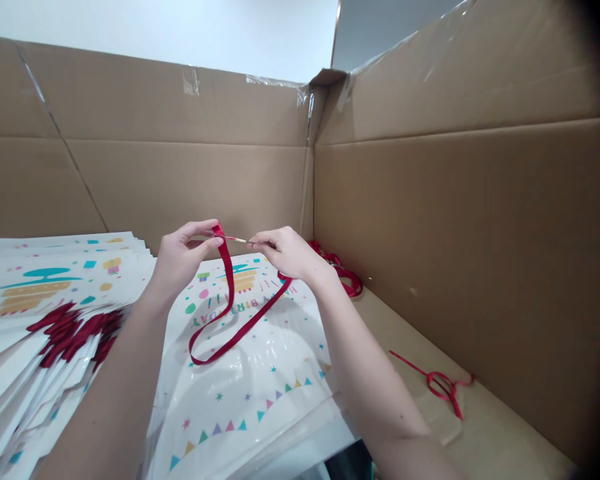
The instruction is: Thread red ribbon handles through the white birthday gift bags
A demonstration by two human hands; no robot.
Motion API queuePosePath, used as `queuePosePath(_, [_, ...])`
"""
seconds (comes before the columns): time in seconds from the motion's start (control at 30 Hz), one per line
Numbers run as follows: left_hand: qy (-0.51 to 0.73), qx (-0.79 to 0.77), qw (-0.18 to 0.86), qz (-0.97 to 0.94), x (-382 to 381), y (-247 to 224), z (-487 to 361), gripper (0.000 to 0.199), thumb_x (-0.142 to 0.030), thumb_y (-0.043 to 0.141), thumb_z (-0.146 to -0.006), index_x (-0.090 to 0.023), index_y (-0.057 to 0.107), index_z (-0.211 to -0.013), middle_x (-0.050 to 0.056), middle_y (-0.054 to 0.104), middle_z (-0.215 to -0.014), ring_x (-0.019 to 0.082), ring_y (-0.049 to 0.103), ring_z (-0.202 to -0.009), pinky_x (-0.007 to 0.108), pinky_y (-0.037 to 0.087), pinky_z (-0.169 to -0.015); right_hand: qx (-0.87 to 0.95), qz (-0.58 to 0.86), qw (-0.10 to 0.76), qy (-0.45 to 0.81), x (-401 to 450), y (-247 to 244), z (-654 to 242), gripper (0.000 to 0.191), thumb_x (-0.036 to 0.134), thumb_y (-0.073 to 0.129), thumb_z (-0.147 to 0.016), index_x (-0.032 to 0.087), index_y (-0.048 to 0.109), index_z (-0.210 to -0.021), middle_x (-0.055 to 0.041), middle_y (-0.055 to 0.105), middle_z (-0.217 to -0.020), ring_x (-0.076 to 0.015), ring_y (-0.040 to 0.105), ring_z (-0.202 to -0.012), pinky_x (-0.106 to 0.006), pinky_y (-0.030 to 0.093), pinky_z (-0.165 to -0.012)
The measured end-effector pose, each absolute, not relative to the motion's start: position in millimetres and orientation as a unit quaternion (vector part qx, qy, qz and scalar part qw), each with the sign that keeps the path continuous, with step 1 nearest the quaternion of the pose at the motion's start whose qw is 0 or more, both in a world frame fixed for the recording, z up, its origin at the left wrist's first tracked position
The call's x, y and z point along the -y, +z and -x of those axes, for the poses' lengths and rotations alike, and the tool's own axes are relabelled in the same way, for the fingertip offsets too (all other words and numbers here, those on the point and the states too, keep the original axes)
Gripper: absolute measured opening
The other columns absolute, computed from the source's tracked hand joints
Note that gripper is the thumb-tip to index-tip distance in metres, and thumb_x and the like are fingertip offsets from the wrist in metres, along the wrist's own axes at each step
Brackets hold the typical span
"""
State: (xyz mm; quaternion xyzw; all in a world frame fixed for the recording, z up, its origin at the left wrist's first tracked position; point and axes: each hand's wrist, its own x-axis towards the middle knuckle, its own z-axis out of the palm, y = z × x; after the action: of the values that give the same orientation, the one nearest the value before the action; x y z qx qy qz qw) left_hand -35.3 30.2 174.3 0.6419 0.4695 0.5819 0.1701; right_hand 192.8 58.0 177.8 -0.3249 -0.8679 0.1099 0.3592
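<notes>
From here: L hand [179, 259] clamped on red ribbon [229, 272] mid-frame, R hand [291, 252] pinching a thin stick [239, 240], tip by ribbon. Slack loop droops over printed bag [283, 340], ctr; might twist if pulled fast, & stick may slip if pinch loosens.

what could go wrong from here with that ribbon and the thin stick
The thin stick in the right hand meets the red ribbon close to the left hand's fingertips, so a slip might poke them. The ribbon's slack loop droops over the white printed sheet and could twist or snag.
</notes>
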Motion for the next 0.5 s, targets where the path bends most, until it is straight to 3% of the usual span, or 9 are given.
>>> queuePosePath(0.2, [0.535,-0.513,0.126,-0.66,-33.7,170.6,40.1,0.027,-0.044,0.07,-0.081,-0.022,0.079,-0.094,0.005,0.076,-0.089,0.018,0.066,-0.078,0.026,0.051,-0.067,0.871,0.325,0.355,0.103,-58.2,178.0,-192.7,0.031,0.02,0.047,-0.099,0.019,0.078,-0.102,-0.002,0.071,-0.082,-0.0117,0.049,-0.067,-0.025,0.033,-0.067])
queuePosePath(0.33, [0.513,-0.512,0.1,-0.681,-37.7,168.0,42.6,0.026,-0.046,0.068,-0.081,-0.021,0.077,-0.082,0.003,0.071,-0.081,0.015,0.058,-0.068,0.024,0.043,-0.057,0.865,0.331,0.367,0.086,-60.5,177.6,-195.0,0.028,0.019,0.05,-0.097,0.019,0.078,-0.104,-0.0026,0.071,-0.084,-0.0121,0.053,-0.069,-0.025,0.034,-0.068])
queuePosePath(0.5, [0.482,-0.523,0.18,-0.679,-40.2,166.9,43.1,0.03,-0.051,0.069,-0.079,-0.021,0.075,-0.077,0.0,0.062,-0.066,0.012,0.046,-0.054,0.023,0.031,-0.048,0.853,0.349,0.385,0.053,-61.6,176.5,-195.4,0.027,0.018,0.052,-0.095,0.02,0.077,-0.105,-0.003,0.072,-0.082,-0.0131,0.055,-0.068,-0.026,0.034,-0.068])
